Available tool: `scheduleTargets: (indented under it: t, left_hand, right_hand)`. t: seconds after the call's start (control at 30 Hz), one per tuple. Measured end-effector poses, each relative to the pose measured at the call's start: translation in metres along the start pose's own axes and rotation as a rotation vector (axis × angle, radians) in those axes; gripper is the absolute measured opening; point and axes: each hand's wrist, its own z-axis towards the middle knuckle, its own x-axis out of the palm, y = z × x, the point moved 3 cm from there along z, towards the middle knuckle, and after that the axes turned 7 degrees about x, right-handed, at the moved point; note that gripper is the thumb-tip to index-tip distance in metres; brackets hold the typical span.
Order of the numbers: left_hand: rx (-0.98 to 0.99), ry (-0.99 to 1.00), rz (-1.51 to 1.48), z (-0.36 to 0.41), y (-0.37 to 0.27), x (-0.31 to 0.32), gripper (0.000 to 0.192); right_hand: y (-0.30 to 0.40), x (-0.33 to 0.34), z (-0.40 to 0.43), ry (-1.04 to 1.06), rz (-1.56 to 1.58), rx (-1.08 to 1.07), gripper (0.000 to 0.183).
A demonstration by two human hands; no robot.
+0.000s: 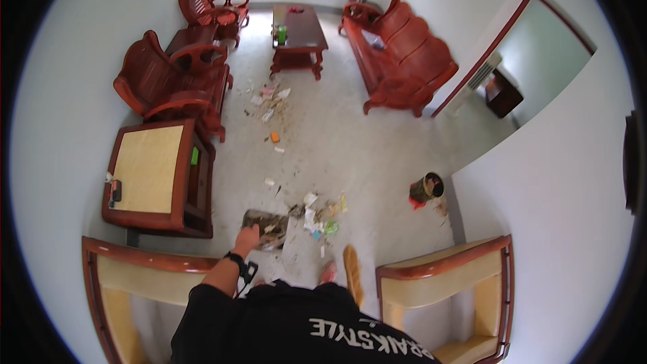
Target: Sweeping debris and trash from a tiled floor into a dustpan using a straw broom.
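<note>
My left hand point(247, 240), with a black strap at the wrist, is closed at the left edge of a dustpan point(284, 235) that holds dark dirt and scraps. Just right of the dustpan, crumpled white paper point(309, 215), a green wrapper point(331, 227) and other litter lie on the grey floor. My right hand is out of view. A tan broom head point(353, 274) shows beside my body, near a pink shoe point(328, 272); its handle is hidden.
More litter point(268, 98) lies before the coffee table point(300, 30). Red wooden armchairs point(167, 78) and a cabinet point(146, 169) line the left; a wooden settee point(404, 55) is at right. A waste bin point(425, 187) stands near the right wall. Pale furniture point(445, 270) flanks me.
</note>
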Motion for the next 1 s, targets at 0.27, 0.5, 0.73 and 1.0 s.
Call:
scheduleTargets:
  t: [0.27,0.5,0.73,1.0]
  left_hand:
    - [-0.735,-0.168,-0.573,0.038,-0.034,0.001,0.059]
    - [-0.721,-0.178,-0.523,0.1,-0.118,0.016,0.058]
    - [-0.857,-0.251,-0.558,0.185,-0.137,0.018,0.064]
    - [-1.046,-0.208,-0.622,0.3,-0.146,0.021,0.072]
  right_hand:
    - [-0.041,-0.038,0.09,0.101,0.067,0.003,0.053]
    - [0.056,-0.187,0.26,0.066,-0.207,-0.268,0.049]
    - [0.156,-0.314,0.359,-0.019,-0.306,-0.265,0.043]
    - [0.235,-0.401,0.442,-0.03,-0.341,-0.145,0.041]
